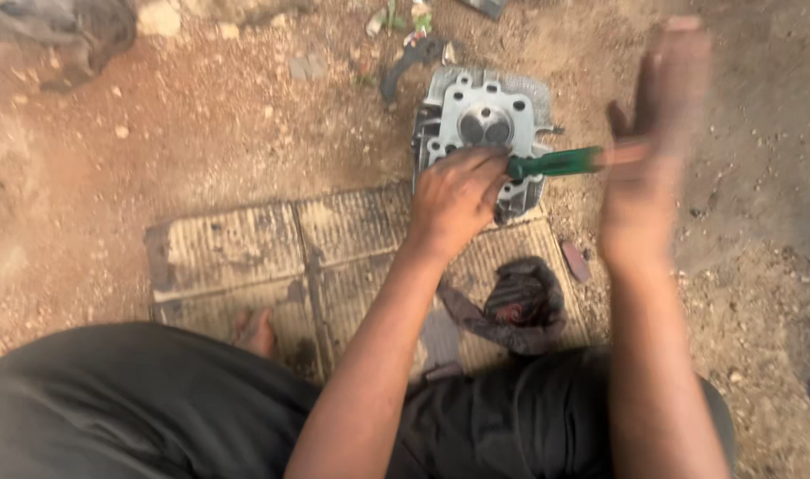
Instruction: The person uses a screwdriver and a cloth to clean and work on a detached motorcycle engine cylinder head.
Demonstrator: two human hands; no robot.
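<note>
A: Seen from above, a person squats on bare earth, a foot (pixel 256 330) on the ribbed mat (pixel 236 244) at left that keeps the work off the dirt

B: And mid-frame?

A: The left hand (pixel 456 197) is clamped around the shaft end of a green-handled screwdriver (pixel 556 162), pinning its tip to the grey metal cylinder head (pixel 485 111), which rests partly on the mat's far edge. That grip looks meant to steady the tool

B: The other hand?

A: The right hand (pixel 658 133), blurred, fingers flat and spread, sits at the handle's butt, palm toward it, seemingly to drive it; whether it touches, I cannot tell. A dark rag (pixel 520 306) lies on the mat below
</note>
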